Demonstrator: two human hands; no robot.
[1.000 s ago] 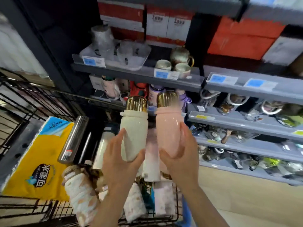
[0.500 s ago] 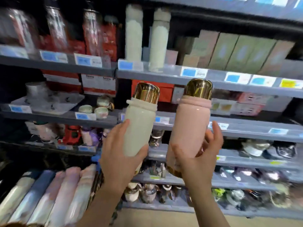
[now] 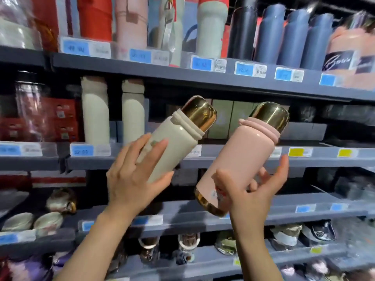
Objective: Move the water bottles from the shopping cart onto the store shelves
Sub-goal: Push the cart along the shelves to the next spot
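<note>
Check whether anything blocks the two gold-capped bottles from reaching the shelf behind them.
Partly. Two cream bottles stand on the shelf left of the cream bottle. Behind the pink bottle, boxes sit further back; the front strip looks free.

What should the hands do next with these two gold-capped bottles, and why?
Probably stand them upright and ease them onto the middle shelf. The left hand grips the cream bottle, the right hand the pink bottle, both tilted in front of that shelf.
</note>
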